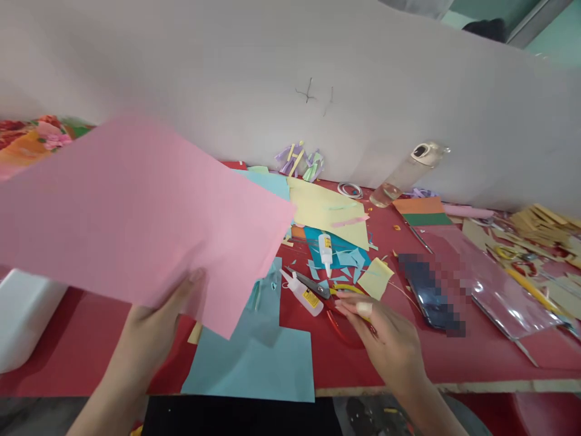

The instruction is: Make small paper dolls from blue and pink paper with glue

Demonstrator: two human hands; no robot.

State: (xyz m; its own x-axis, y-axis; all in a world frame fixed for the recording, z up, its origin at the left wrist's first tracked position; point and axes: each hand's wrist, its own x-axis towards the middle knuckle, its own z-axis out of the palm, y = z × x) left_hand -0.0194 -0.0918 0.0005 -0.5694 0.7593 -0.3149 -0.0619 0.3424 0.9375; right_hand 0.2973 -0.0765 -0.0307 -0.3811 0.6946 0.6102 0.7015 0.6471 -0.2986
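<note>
My left hand (158, 315) grips a large sheet of pink paper (136, 212) by its lower edge, raised above the table with the thumb on top. My right hand (385, 327) is closed on the handles of a pair of scissors (320, 289), which have yellow and red grips; part of the handles is behind my fingers. The scissor blades point left, over a small glue bottle (308, 298) lying on its side. Below and between my hands lies light blue paper (258, 363). A second glue bottle (325, 249) rests just beyond the scissors.
Yellow paper (329, 206) and blue scraps (351, 260) lie farther back. At right are a phone (431, 293), a clear plastic sleeve (494, 284) and paper strips (544, 224). A bottle (408, 172) leans against the wall; a white container (29, 315) stands left.
</note>
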